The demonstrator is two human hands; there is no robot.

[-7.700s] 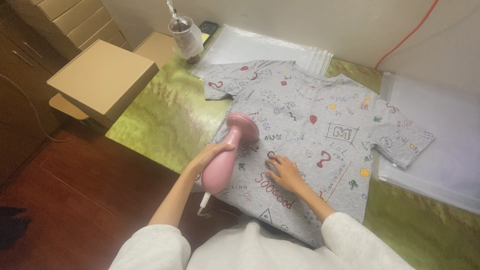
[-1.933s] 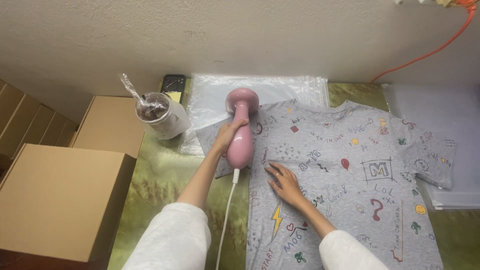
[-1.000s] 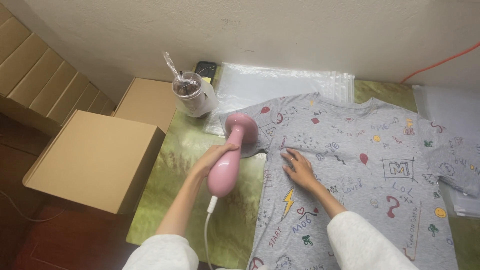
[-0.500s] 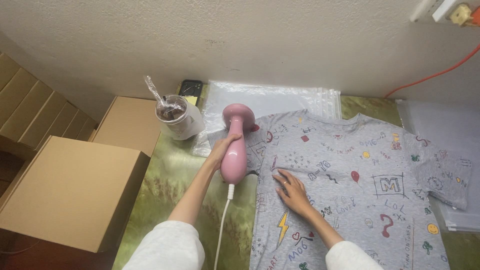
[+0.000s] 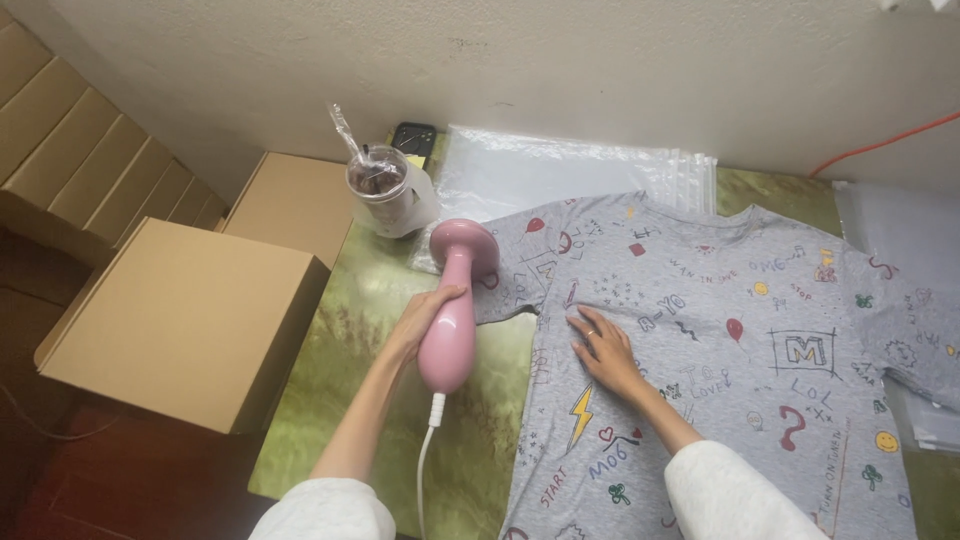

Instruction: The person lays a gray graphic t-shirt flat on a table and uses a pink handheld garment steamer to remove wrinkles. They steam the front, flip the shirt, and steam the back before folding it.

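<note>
— Where's the pink steamer (image 5: 453, 315)?
— Clamped in the left hand (image 5: 418, 322), head on the grey shirt (image 5: 720, 350) sleeve at its one o'clock.
— The other hand?
— Right hand (image 5: 603, 348) lies flat, fingers spread, on the shirt. A lidded cup (image 5: 385, 190) stands at eleven o'clock, cardboard box (image 5: 180, 320) at nine.

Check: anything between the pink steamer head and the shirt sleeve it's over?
Nothing visible. The left hand holds the pink steamer, its head at the grey shirt sleeve. The right hand presses flat farther right; the cup stands behind.
</note>
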